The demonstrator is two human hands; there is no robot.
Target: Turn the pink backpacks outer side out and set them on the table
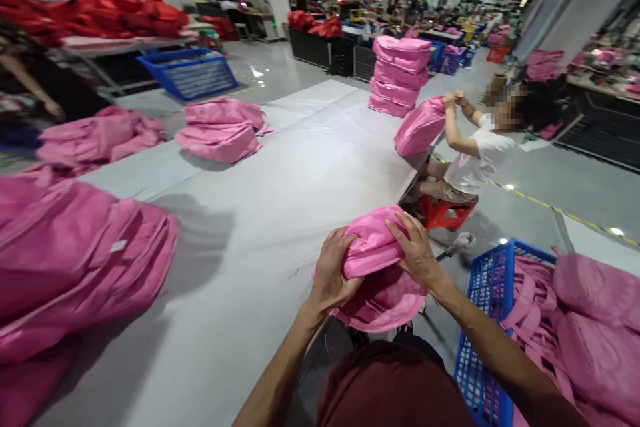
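Pink fabric bag is held at the near right edge of the white table, with its lower part hung out past that edge. Its left side is gripped by the left hand, the thumb laid along the fold; its right side is clasped by the right hand, the fingers slightly spread over the top.

Across the table, a broad stretch of white surface is left between the held bag and the large pile of pink bags at the table's left side. On the table's far left part a pink backpack is laid, and at its far right end a stack of pink bags is set. At the table's right edge, another pink bag is held up by a co-worker seated on a red stool. Right of the table's near end, room is bounded by a blue crate, filled with pink straps.

The left hand's fingertips are hidden behind the cloth, and the held bag's underside cannot be seen. Pile and crate are cut off by the frame.
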